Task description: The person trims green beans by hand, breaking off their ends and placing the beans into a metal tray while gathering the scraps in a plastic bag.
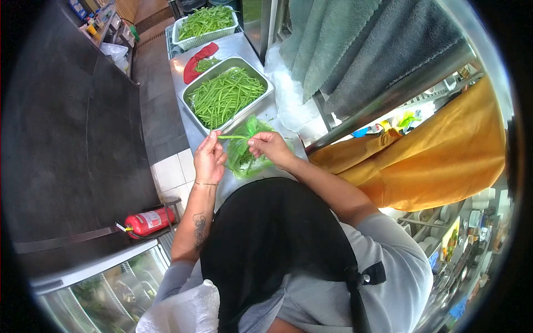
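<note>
My left hand [207, 158] pinches one end of a green bean [232, 137] between thumb and fingertips. At the bean's other end, the thumb and fingers of my right hand [268, 146] are closed on the tip. Beneath both hands lies a thin green plastic bag [240, 157], opened out, with small green bits [244, 159] inside. Just beyond stands a steel pan [268, 83] heaped with green beans [225, 97]; its near corner is close to my left fingertips.
Farther along the steel table [176, 72] are a red cloth [191, 67] with green pieces on it and a white basket [183, 43] of green beans. Grey towels [383, 44] and an orange cloth [427, 155] hang at right. A fire extinguisher [149, 221] is at left.
</note>
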The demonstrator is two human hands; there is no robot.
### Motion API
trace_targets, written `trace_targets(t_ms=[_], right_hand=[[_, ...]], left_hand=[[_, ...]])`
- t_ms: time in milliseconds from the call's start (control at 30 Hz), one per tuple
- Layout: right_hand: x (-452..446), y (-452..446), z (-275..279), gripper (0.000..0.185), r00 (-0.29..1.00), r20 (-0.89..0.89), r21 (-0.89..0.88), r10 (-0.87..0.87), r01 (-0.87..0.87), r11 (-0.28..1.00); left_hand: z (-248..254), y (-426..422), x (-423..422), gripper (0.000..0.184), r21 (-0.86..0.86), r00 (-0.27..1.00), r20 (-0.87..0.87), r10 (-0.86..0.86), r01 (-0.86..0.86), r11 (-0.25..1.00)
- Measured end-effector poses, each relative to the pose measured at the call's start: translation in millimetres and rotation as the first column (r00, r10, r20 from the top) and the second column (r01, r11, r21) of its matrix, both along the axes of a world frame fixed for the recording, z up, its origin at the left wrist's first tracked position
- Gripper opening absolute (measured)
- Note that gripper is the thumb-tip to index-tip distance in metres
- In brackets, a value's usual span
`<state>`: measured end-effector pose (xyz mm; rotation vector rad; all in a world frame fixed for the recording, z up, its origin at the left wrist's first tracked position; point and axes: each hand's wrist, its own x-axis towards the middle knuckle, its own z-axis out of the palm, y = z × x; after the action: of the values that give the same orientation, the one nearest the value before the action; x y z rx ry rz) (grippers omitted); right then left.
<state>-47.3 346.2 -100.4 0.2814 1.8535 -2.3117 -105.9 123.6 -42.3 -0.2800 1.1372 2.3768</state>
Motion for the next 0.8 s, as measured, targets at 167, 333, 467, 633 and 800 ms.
trace_targets(t_ms=[167, 333, 467, 633, 800], right_hand=[[4.9, 6.2, 2.1, 0.018, 0.994, -0.07, 0.155, 0.085, -0.074, 0.985], [16.4, 5.4, 13.3, 0.007, 0.781, -0.11, 0.971, 0.615, -0.048, 0.236], [12.1, 12.3, -9.1, 0.007, 0.86, -0.065, 0.963, 0.506, -0.078, 0.257], [13.4, 14.2, 2.7, 0.019, 0.888, 0.005, 0.947, 0.46, -0.152, 0.284], [8.3, 0.8, 55.3, 0.048, 0.949, -0.305, 0.536, 0.078, 0.103, 0.838]], left_hand=[[-7.3, -1.2, 2.4, 0.029, 0.0, 0.998, 0.04, 0.046, -0.046, 0.999], [0.1, 8.1, -1.8, 0.023, -0.345, 0.984, -0.161, -0.081, 0.021, 0.938], [49.2, 26.9, -40.6, 0.021, -0.295, 0.948, -0.319, 0.011, -0.11, 0.949], [85.0, 50.5, -108.2, 0.029, -0.179, 0.901, -0.42, 0.113, -0.204, 0.962], [91.5, 59.0, -91.4, 0.053, 0.28, 0.979, -0.196, 0.05, 0.007, 0.96]])
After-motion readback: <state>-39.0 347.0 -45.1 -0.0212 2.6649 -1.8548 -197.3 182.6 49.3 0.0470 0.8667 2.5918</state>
